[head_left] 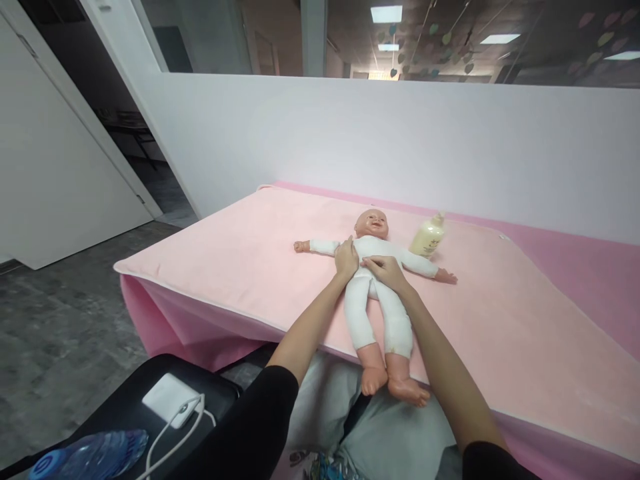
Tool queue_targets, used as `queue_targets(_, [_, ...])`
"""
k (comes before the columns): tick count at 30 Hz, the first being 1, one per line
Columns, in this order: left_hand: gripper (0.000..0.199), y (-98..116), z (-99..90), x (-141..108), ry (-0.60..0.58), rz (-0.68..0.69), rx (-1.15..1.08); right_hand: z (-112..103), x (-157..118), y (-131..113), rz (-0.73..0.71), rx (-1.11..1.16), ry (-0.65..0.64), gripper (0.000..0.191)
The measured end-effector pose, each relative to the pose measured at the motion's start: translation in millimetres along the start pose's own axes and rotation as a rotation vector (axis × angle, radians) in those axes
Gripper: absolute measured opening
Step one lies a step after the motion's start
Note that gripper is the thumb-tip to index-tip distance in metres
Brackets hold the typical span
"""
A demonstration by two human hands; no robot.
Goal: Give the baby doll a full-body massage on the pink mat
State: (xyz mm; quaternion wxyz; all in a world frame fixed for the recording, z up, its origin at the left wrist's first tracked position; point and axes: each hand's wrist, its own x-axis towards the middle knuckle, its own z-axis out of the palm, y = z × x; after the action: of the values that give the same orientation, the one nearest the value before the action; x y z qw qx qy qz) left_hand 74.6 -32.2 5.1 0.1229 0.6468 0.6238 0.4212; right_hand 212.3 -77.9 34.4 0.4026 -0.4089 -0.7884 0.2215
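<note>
A baby doll with a white cloth body lies face up on the pink covered table, its arms spread and its feet over the front edge. My left hand rests against the side of its torso, fingers bent and partly hidden. On the belly lies my right hand, its fingers bent, the fingertips touching the white cloth; whether they pinch it I cannot tell. A pale yellow pump bottle stands tilted in view behind the doll's arm on the right.
At the lower left, a black chair holds a white power bank with a cable and a blue water bottle. Behind the table rises a white wall with windows. A white door is at the left.
</note>
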Motion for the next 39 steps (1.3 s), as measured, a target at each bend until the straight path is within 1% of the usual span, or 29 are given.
queue_targets(2, [0.047, -2, 0.2, 1, 0.029, -0.025, -0.047, 1, 2, 3, -0.026, -0.044, -0.073, 0.033])
queue_targets(4, [0.047, -3, 0.8, 1, 0.032, -0.025, -0.068, 2, 4, 6, -0.035, -0.114, -0.121, 0.033])
queue_targets(8, [0.050, -6, 2.2, 1, 0.042, -0.017, -0.115, 5, 9, 11, 0.023, -0.284, -0.164, 0.033])
queue_targets(10, [0.051, -7, 2.6, 1, 0.047, 0.007, -0.146, 6, 10, 13, 0.072, -0.367, -0.148, 0.035])
queue_targets(13, [0.051, -9, 3.1, 1, 0.051, 0.033, -0.190, 7, 11, 14, 0.169, -0.473, -0.107, 0.044])
queue_targets(16, [0.049, -10, 3.5, 1, 0.051, 0.030, -0.239, 7, 11, 15, 0.272, -0.529, -0.079, 0.051])
queue_targets(22, [0.047, -7, 2.2, 2, 0.036, -0.035, -0.265, 8, 15, 11, 0.422, -0.531, -0.038, 0.062])
queue_targets(26, [0.046, -5, 0.0, 3, 0.013, -0.017, -0.273, 8, 15, 13, 0.505, -0.495, 0.035, 0.071])
queue_targets(29, [0.044, -2, -2.7, 2, 0.002, 0.000, -0.246, 6, 14, 19, 0.559, -0.462, 0.103, 0.078])
queue_targets(32, [0.046, 2, -7.4, -1, -0.004, 0.091, -0.218, 4, 13, 28, 0.542, -0.415, 0.151, 0.072])
queue_targets(34, [0.046, 6, -11.5, -5, -0.030, 0.193, -0.222, 2, 12, 35, 0.510, -0.372, 0.190, 0.065])
queue_targets(35, [0.044, 8, -13.6, -7, -0.066, 0.255, -0.225, 0, 11, 37, 0.495, -0.348, 0.212, 0.062])
queue_targets(36, [0.040, 11, -15.5, -9, -0.127, 0.331, -0.224, -1, 11, 40, 0.484, -0.324, 0.233, 0.059])
queue_targets(39, [0.028, 19, -20.2, -14, -0.373, 0.586, -0.202, -4, 8, 46, 0.462, -0.253, 0.288, 0.054])
